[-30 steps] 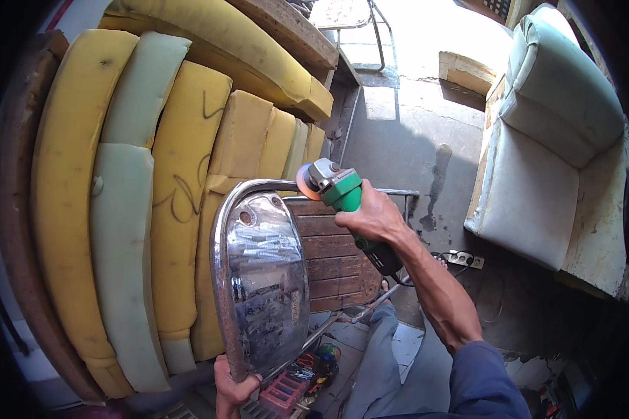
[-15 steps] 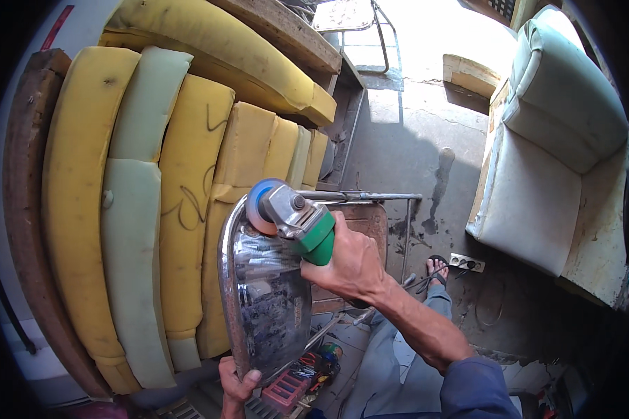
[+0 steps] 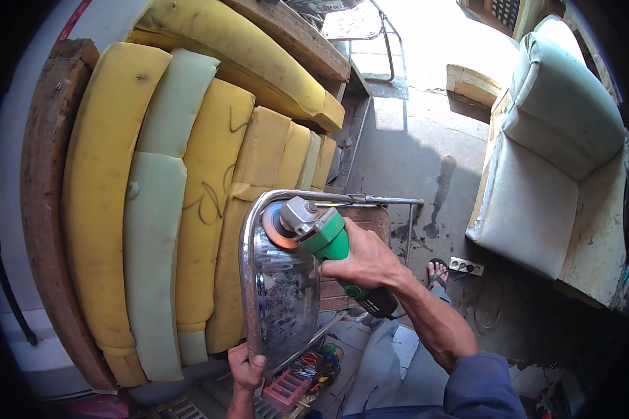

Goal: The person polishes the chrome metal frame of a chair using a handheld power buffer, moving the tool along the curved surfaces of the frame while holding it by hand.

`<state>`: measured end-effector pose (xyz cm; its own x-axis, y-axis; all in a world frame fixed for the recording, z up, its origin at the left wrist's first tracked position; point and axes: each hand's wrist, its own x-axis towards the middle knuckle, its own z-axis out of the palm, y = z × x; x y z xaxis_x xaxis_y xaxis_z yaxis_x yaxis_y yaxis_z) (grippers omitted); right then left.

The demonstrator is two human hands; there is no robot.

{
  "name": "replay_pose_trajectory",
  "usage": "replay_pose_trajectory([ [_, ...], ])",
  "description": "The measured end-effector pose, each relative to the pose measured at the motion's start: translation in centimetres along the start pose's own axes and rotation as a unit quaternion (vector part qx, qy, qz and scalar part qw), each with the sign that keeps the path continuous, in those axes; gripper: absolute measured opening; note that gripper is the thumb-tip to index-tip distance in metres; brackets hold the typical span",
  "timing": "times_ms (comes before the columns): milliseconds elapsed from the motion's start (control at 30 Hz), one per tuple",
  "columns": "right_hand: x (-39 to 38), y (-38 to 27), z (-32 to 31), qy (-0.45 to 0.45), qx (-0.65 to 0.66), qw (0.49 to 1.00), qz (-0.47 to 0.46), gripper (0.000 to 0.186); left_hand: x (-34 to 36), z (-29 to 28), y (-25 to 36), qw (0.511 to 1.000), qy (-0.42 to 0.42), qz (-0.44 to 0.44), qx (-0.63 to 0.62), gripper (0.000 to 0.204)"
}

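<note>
A folding chair with a chrome tube frame, a scuffed shiny metal backrest (image 3: 281, 300) and a wooden slatted seat (image 3: 363, 227) lies tilted below me. My right hand (image 3: 367, 258) is wrapped round a green angle grinder (image 3: 325, 234). Its orange-rimmed disc (image 3: 278, 223) is at the upper corner of the backrest, just inside the tube; whether it touches is unclear. Low at the backrest's outer edge, my left hand (image 3: 247, 366) grips the chrome tube (image 3: 248, 258), thumb upward.
Yellow and pale-green foam pads (image 3: 98, 202) fill the left side beside wooden beams (image 3: 49, 209). A pale armchair (image 3: 524, 202) stands right. A power strip (image 3: 465, 267) lies near my foot (image 3: 437, 272). A pink toolbox (image 3: 286, 387) sits below. Another folding chair (image 3: 346, 24) stands at the back.
The grinder has come left and down from the top tube onto the backrest's corner, my right hand with it. The chair and surroundings appear shifted rightward in my view; my left hand keeps its grip.
</note>
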<state>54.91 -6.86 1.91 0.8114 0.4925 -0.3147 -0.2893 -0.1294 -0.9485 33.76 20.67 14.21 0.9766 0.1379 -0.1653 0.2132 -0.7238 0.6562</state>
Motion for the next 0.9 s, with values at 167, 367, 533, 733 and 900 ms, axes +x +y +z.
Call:
replay_pose_trajectory([
  [167, 0.0, -0.7, -0.4, -0.025, 0.010, 1.000, 0.015, 0.084, 0.1, 0.3, 0.2, 1.000, 0.009, -0.002, -0.004, 0.072],
  [367, -0.2, 0.8, 0.7, 0.007, 0.039, 0.999, 0.002, 0.084, -0.1, 0.6, 0.7, 1.000, 0.019, -0.001, 0.001, 0.072],
  [533, -0.1, 1.0, 1.2, 0.013, 0.079, 0.997, -0.003, 0.085, -0.4, 0.6, 0.5, 1.000, 0.022, 0.005, 0.016, 0.071],
  [733, -1.6, -0.3, 1.3, 0.001, 0.063, 0.996, -0.060, 0.082, -0.4, 0.8, 0.2, 0.999, 0.034, 0.008, 0.025, 0.072],
  [900, -5.0, -2.3, 3.0, -0.025, 0.078, 0.995, -0.065, 0.081, -0.1, 1.0, 1.9, 0.998, 0.067, -0.004, 0.019, 0.075],
])
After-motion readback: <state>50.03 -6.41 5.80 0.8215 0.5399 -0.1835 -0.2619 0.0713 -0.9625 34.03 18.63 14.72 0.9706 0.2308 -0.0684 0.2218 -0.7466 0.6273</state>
